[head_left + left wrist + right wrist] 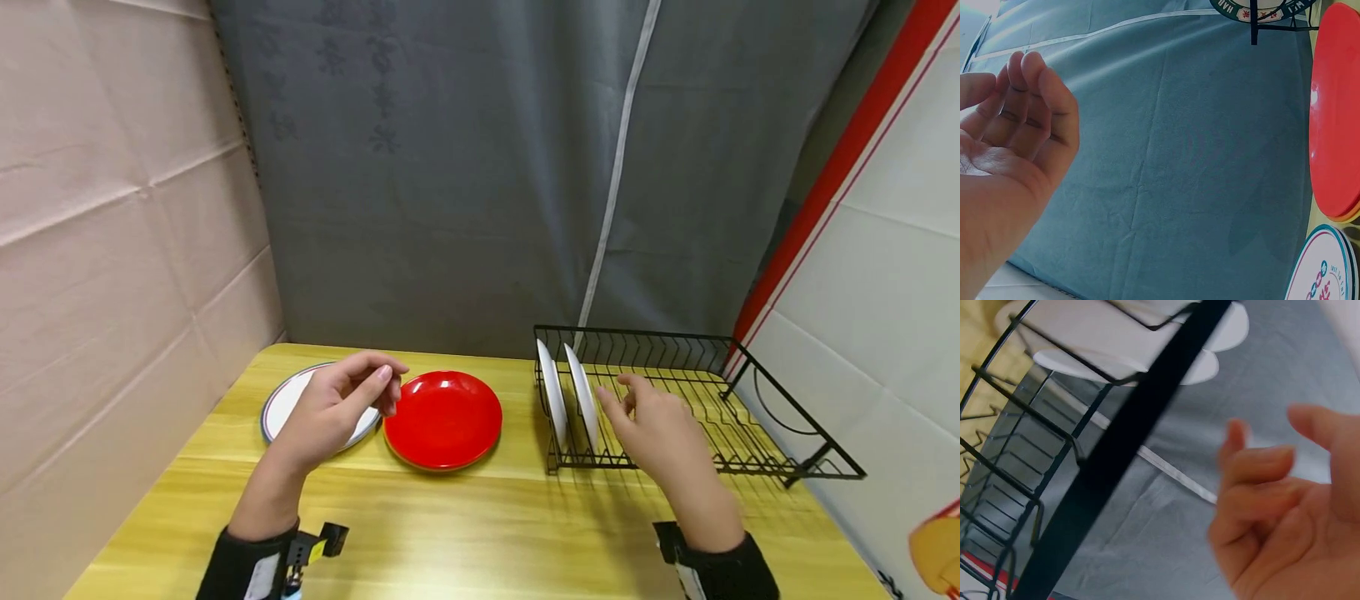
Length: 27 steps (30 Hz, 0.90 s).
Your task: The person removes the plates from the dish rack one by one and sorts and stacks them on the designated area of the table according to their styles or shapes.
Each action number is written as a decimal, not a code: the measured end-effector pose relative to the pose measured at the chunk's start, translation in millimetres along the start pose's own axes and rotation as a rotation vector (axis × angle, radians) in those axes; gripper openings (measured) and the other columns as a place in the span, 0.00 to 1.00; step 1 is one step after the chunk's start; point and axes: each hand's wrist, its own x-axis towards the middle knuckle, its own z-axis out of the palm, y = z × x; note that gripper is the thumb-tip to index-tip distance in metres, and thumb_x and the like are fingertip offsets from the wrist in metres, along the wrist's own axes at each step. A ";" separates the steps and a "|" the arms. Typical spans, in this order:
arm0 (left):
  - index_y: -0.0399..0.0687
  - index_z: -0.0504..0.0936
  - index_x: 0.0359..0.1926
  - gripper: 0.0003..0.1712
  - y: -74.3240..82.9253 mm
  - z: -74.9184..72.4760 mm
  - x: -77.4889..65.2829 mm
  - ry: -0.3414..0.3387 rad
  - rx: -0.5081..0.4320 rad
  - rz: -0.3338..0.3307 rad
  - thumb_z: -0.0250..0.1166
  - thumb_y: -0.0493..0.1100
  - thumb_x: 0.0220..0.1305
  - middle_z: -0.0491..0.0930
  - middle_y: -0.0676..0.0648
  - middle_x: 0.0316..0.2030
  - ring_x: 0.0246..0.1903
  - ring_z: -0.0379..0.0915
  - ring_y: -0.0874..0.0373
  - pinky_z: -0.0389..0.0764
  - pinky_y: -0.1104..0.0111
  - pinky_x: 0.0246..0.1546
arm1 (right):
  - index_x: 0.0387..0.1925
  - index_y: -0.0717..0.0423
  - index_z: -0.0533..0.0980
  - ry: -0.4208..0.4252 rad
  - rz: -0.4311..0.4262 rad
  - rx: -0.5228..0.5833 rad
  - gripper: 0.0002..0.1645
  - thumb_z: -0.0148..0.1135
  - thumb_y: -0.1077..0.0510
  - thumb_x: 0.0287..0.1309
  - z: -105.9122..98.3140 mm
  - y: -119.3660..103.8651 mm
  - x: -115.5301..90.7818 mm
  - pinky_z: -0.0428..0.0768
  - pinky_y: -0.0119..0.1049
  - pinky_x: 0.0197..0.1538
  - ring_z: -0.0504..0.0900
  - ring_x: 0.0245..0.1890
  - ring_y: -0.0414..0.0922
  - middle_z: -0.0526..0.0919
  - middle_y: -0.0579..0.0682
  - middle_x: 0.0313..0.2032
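My left hand (330, 412) hovers with loosely bent fingers over a white plate (287, 404) with a dark rim, just left of a red plate (444, 425). It holds nothing. A yellow edge (1349, 216) shows beneath the red plate in the left wrist view. On the right, a black wire dish rack (652, 334) carries two white plates standing on edge, a left one (552, 392) and a right one (582, 398). Just right of these is my right hand (663, 429), over the rack's front part, its fingers loosely bent with nothing between them.
The wooden table (420, 533) meets a grey curtain (435, 183) at the back. Pinkish cloth (112, 275) hangs on the left side. A white panel (885, 317) with a red strip (832, 175) stands right of the rack.
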 end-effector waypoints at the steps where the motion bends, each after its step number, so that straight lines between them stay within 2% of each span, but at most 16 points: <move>1: 0.38 0.83 0.54 0.11 0.4 -0.1 -0.1 -0.004 -0.001 -0.001 0.56 0.35 0.80 0.82 0.38 0.36 0.32 0.82 0.53 0.89 0.70 0.40 | 0.70 0.66 0.72 0.001 -0.006 -0.061 0.43 0.53 0.33 0.78 3.3 -0.7 3.0 0.80 0.43 0.29 0.84 0.30 0.49 0.89 0.58 0.42; 4: 0.38 0.83 0.54 0.11 1.2 0.2 -0.4 -0.016 -0.003 -0.008 0.57 0.35 0.80 0.82 0.38 0.36 0.32 0.82 0.52 0.89 0.70 0.40 | 0.68 0.69 0.73 -0.007 -0.004 -0.188 0.45 0.57 0.32 0.75 12.8 -3.7 9.2 0.80 0.47 0.26 0.84 0.29 0.54 0.89 0.63 0.42; 6: 0.39 0.83 0.54 0.10 1.5 0.3 -0.7 -0.022 -0.002 -0.015 0.57 0.35 0.80 0.82 0.40 0.36 0.32 0.82 0.52 0.89 0.70 0.40 | 0.58 0.69 0.78 -0.017 0.006 -0.227 0.41 0.58 0.32 0.74 19.6 -5.7 12.9 0.78 0.47 0.24 0.83 0.27 0.55 0.87 0.65 0.39; 8: 0.39 0.83 0.54 0.10 1.7 0.4 -0.8 -0.026 -0.004 -0.020 0.57 0.35 0.80 0.81 0.40 0.36 0.32 0.82 0.52 0.89 0.70 0.40 | 0.46 0.66 0.80 -0.038 0.019 -0.232 0.35 0.58 0.35 0.74 26.9 -7.4 16.9 0.73 0.44 0.22 0.79 0.23 0.51 0.83 0.60 0.30; 11: 0.38 0.82 0.54 0.10 1.6 0.7 -0.5 -0.035 -0.005 -0.021 0.57 0.35 0.80 0.81 0.38 0.36 0.32 0.82 0.52 0.89 0.70 0.40 | 0.30 0.58 0.74 -0.066 0.057 -0.226 0.29 0.56 0.37 0.75 37.2 -9.4 23.4 0.69 0.42 0.22 0.75 0.22 0.50 0.76 0.54 0.24; 15: 0.39 0.83 0.54 0.10 0.4 1.7 -0.2 -0.050 0.000 -0.014 0.58 0.35 0.80 0.81 0.39 0.36 0.32 0.82 0.52 0.89 0.69 0.39 | 0.26 0.56 0.72 -0.091 0.091 -0.216 0.25 0.54 0.43 0.76 48.3 -9.5 28.9 0.69 0.42 0.23 0.74 0.23 0.50 0.75 0.54 0.23; 19: 0.39 0.84 0.53 0.10 -0.9 1.9 -0.2 -0.057 0.006 -0.010 0.58 0.35 0.80 0.82 0.43 0.35 0.32 0.82 0.53 0.89 0.69 0.39 | 0.22 0.56 0.73 -0.105 0.085 -0.248 0.21 0.54 0.53 0.74 56.9 -5.8 29.3 0.68 0.41 0.20 0.73 0.21 0.49 0.74 0.53 0.21; 24: 0.40 0.84 0.53 0.10 -2.3 1.1 0.7 -0.061 0.011 -0.013 0.58 0.35 0.79 0.82 0.39 0.36 0.33 0.82 0.53 0.89 0.69 0.39 | 0.23 0.58 0.73 -0.062 0.069 -0.241 0.19 0.49 0.60 0.72 65.5 -0.3 27.9 0.69 0.40 0.18 0.73 0.19 0.48 0.74 0.53 0.19; 27: 0.40 0.84 0.52 0.09 -3.9 1.2 1.2 -0.074 0.008 -0.012 0.59 0.35 0.79 0.82 0.39 0.36 0.33 0.82 0.53 0.88 0.69 0.39 | 0.25 0.61 0.73 -0.029 0.069 -0.229 0.18 0.48 0.60 0.73 65.5 1.8 26.9 0.71 0.41 0.18 0.74 0.19 0.49 0.74 0.54 0.19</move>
